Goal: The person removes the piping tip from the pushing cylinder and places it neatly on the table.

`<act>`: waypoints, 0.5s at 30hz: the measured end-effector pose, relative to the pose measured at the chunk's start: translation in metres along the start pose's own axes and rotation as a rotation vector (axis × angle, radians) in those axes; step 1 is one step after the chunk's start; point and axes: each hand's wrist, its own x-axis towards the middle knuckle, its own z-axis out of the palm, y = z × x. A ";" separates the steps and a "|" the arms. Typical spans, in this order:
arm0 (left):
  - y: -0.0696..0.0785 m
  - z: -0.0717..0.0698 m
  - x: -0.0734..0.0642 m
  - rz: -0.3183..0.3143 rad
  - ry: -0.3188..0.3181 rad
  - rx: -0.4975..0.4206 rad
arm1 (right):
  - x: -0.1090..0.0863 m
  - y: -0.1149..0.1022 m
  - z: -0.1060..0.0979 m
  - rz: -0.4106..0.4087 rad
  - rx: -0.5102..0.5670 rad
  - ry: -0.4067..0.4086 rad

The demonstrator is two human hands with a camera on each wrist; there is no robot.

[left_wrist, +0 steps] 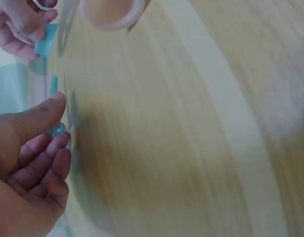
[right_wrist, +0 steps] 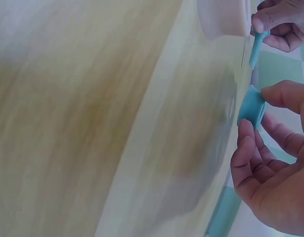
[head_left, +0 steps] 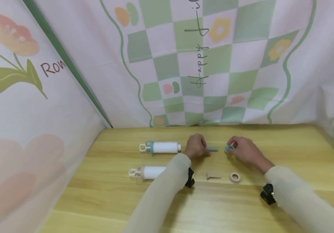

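My left hand (head_left: 195, 146) pinches a small teal peg with a flared head (head_left: 213, 149) between thumb and fingers, its thin shaft pointing right. In the right wrist view, the peg's shaft (right_wrist: 256, 49) sticks out past the thumb. Opposite it, my right hand (head_left: 245, 150) pinches a teal ring (right_wrist: 251, 107) by its rim, with a gap between ring and peg. Nearer to me lie a pink peg (head_left: 213, 176) and a pink ring (head_left: 235, 177). Left of my left hand lies a white cylinder with a teal collar (head_left: 165, 147).
A second white cylinder with a pink collar (head_left: 152, 172) lies nearer, partly hidden by my left sleeve (head_left: 164, 191). Both cylinders have a white looped handle at the left end. A patterned curtain (head_left: 190, 64) hangs along the back edge of the wooden table (head_left: 219, 207).
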 end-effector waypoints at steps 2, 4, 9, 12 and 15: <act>0.001 0.001 -0.001 0.004 -0.010 0.011 | 0.000 0.000 0.002 0.013 -0.002 -0.005; 0.002 0.001 -0.001 0.005 -0.010 0.021 | 0.001 0.000 0.003 0.023 -0.003 -0.013; 0.001 0.001 -0.002 -0.017 0.015 0.058 | 0.002 -0.002 0.006 0.028 0.009 -0.038; 0.001 0.002 -0.002 -0.023 0.016 0.058 | 0.002 -0.002 0.007 0.025 0.006 -0.039; 0.000 0.003 -0.002 -0.038 0.006 0.044 | 0.001 -0.002 0.006 0.020 0.000 -0.036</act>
